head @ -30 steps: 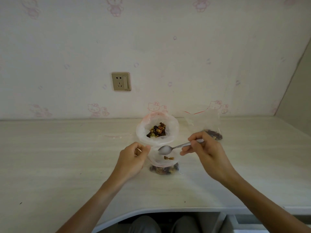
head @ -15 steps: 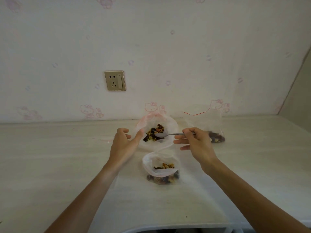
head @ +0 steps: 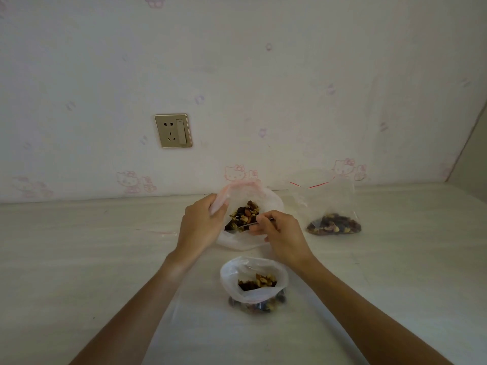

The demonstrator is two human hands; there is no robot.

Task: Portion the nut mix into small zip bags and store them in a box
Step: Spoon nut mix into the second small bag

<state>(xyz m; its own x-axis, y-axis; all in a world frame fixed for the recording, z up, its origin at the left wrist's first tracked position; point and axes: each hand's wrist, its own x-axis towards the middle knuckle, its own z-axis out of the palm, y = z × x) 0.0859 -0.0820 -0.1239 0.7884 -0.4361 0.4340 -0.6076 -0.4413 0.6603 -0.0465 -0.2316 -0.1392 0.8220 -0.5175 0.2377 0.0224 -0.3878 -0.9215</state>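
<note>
A large clear bag (head: 271, 204) of nut mix (head: 245, 214) lies open on the table near the wall. My left hand (head: 201, 225) grips its left rim and holds the mouth open. My right hand (head: 282, 233) pinches a metal spoon (head: 243, 226) whose bowl is down in the nuts. A small zip bag (head: 253, 283) stands open nearer to me, partly filled with nuts, and no hand touches it. Another small zip bag (head: 332, 206) with a red seal line and nuts at its bottom stands to the right.
The pale wooden table (head: 79, 259) runs up to a wall with pink cartoon wallpaper. A wall socket (head: 173, 130) sits above the table at the left. The wall turns a corner at the far right (head: 469, 164).
My left hand left the small bag and took hold of the big bag's rim. My right hand carried the spoon from over the small bag back into the big bag.
</note>
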